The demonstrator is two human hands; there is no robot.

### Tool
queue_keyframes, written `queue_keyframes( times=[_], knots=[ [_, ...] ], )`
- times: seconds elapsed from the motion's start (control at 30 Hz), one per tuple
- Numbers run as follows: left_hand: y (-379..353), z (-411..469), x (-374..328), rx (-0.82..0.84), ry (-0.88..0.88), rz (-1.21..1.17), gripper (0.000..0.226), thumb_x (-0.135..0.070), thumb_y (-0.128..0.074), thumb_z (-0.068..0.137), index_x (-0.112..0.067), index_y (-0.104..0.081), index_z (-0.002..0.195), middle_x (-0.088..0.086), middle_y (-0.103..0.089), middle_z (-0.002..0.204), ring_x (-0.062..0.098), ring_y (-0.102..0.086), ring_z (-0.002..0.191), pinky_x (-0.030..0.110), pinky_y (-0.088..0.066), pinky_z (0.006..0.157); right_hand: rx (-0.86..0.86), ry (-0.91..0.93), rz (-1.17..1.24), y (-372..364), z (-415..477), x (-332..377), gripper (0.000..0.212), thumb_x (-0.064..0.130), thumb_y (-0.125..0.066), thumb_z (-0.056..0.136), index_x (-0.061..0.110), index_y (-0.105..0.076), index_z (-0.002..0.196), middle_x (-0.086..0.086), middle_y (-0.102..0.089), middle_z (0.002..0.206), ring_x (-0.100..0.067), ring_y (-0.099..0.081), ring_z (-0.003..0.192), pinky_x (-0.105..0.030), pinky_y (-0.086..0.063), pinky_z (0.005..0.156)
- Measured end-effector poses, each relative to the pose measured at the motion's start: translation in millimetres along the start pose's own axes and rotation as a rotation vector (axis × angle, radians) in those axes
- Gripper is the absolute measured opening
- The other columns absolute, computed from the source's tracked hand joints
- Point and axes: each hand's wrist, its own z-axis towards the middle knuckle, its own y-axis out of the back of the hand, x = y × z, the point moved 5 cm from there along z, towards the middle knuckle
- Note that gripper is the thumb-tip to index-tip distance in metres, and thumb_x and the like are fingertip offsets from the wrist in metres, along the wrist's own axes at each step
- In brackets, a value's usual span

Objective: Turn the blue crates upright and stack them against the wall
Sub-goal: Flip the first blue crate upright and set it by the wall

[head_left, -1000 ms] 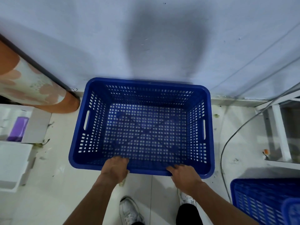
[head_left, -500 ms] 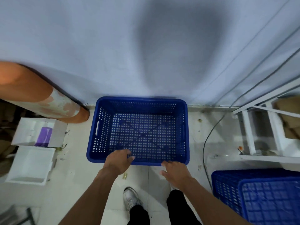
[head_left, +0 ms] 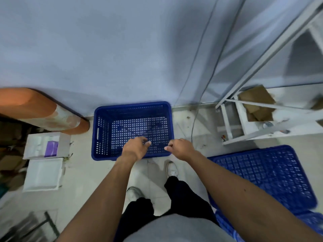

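- Pale grey wall [head_left: 122, 49] meets a light tiled floor [head_left: 83, 172]. One upright blue crate [head_left: 103, 137] sits on the floor, mouth up, its far long side against the wall. I judge it to be the base of the stack.
- The left hand [head_left: 135, 148] and right hand [head_left: 181, 148] hang over the crate's near rim, fingers loosely curled and holding nothing. They look clear of the rim, though contact cannot be ruled out.
- An overturned blue crate [head_left: 262, 175] lies bottom-up on the floor at the person's right, well apart from the wall. It probably goes next: flipped, then set on the first.
- White boxes [head_left: 42, 173] and a white frame [head_left: 230, 123] flank the placed crate, so the stack has a narrow slot.
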Motion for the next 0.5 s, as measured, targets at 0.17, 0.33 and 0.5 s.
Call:
queue_keyframes(
  times=[0.17, 0.33, 0.5],
  knots=[
    [-4, -21, -21, 0.057, -0.102, 0.094, 0.044, -0.05, -0.047, 0.101, -0.017, -0.062, 0.127, 0.01, -0.069, 0.124, 0.03, -0.063, 0.11, 0.04, -0.049, 0.095, -0.011, -0.161, 0.029, 7, -47, -43, 0.047, 0.052, -0.05, 0.095, 0.015, -0.062, 0.122, -0.008, -0.064, 0.122, -0.028, -0.06, 0.106, -0.039, -0.049, 0.089],
    [-7, -55, -53, 0.043, -0.288, 0.207, 0.047, -0.045, -0.044, 0.103, -0.014, -0.06, 0.134, 0.012, -0.065, 0.132, 0.033, -0.059, 0.121, 0.039, -0.044, 0.1, -0.116, -0.339, 0.088, -6, -107, -66, 0.049, 0.046, -0.053, 0.096, 0.013, -0.053, 0.132, -0.011, -0.058, 0.13, -0.029, -0.056, 0.114, -0.037, -0.045, 0.089],
    [-35, -97, -74, 0.081, -0.501, 0.207, 0.032, -0.026, -0.044, 0.101, -0.01, -0.068, 0.115, 0.01, -0.07, 0.118, 0.025, -0.063, 0.1, 0.035, -0.048, 0.087, -0.17, -0.494, 0.121, -49, -183, -74, 0.038, 0.026, -0.05, 0.096, 0.009, -0.056, 0.129, -0.012, -0.058, 0.131, -0.03, -0.056, 0.117, -0.035, -0.046, 0.089]
  ],
)
